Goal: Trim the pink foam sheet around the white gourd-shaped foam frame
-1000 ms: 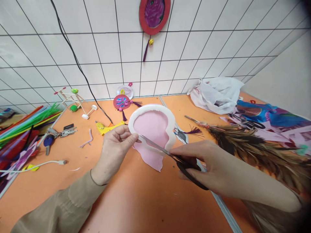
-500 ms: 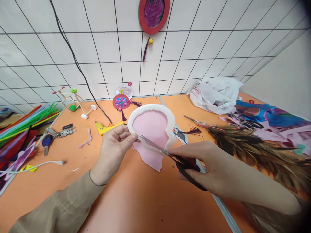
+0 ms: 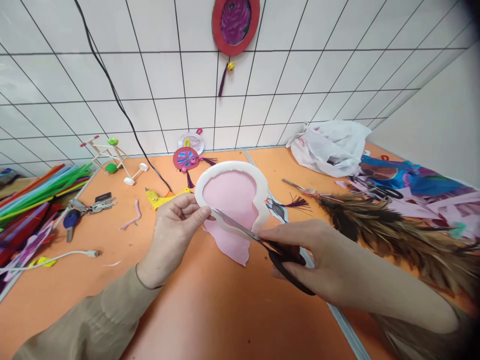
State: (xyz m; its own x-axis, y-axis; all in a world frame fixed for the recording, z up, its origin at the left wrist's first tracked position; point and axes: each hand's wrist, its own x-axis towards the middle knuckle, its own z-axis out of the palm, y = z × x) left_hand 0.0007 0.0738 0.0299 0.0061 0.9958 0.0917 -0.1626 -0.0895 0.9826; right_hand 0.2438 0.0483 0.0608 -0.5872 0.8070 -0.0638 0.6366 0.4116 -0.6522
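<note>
Left fingers (image 3: 198, 215) pinch a white frame (image 3: 232, 167) at left; right fingers (image 3: 279, 232) grip scissors (image 3: 253, 234) along its lower edge; worktop (image 3: 225, 310) spreads below.

hands (image 3: 168, 234) 2 | white frame (image 3: 261, 194) 1 | held scissors (image 3: 276, 261) 1 | glue gun (image 3: 160, 200) 1 | plastic bag (image 3: 330, 147) 1

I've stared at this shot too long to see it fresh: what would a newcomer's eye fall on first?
Probably the white frame with the pink sheet in the middle, its left edge held by the left hand, while scissors in the right hand cross its lower part. Next, perhaps, the red oval high on the tiled wall, and the brown feathers at the right.
</note>
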